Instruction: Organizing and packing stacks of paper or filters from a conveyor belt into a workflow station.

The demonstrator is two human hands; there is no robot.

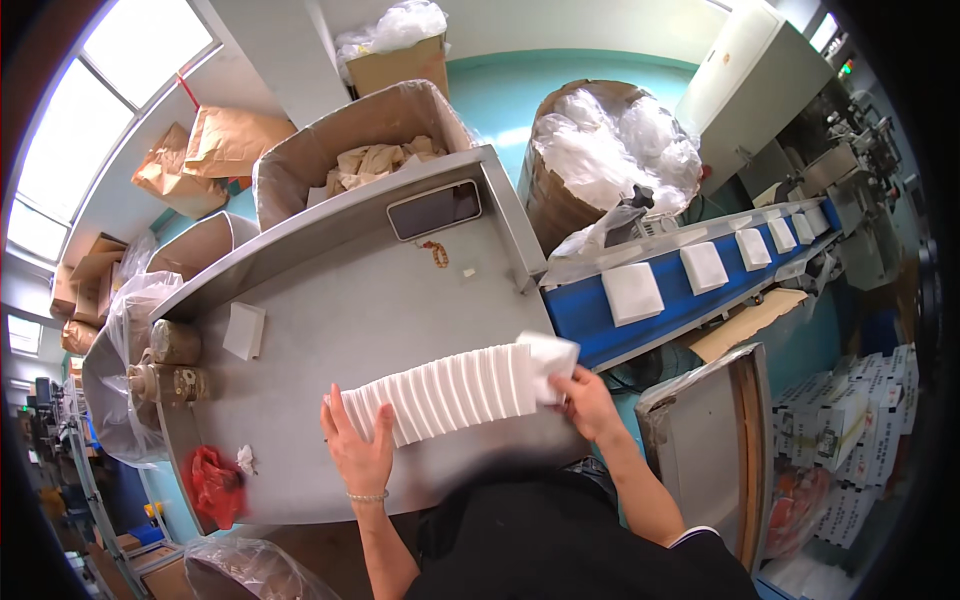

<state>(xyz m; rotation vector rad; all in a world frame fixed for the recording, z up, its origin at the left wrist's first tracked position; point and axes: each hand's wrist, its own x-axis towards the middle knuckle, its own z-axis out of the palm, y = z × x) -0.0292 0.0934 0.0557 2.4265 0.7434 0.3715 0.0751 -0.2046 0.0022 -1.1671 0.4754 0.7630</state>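
Pressing from both ends, the left hand (360, 450) lies flat against one end of a row of white napkins (445, 393) while the right hand (585, 400) pinches the other. This row lies on the steel table (340, 310), its long axis running left to right. Beyond, single white packs (632, 293) ride a blue conveyor belt (690, 290).

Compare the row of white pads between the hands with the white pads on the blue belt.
The row of pads stands on edge, packed face to face; the belt pads lie flat, spaced apart in single file. The row rests on the steel table, pressed between the left hand and right hand; the belt pads sit untouched on the blue conveyor. Both are white and square.
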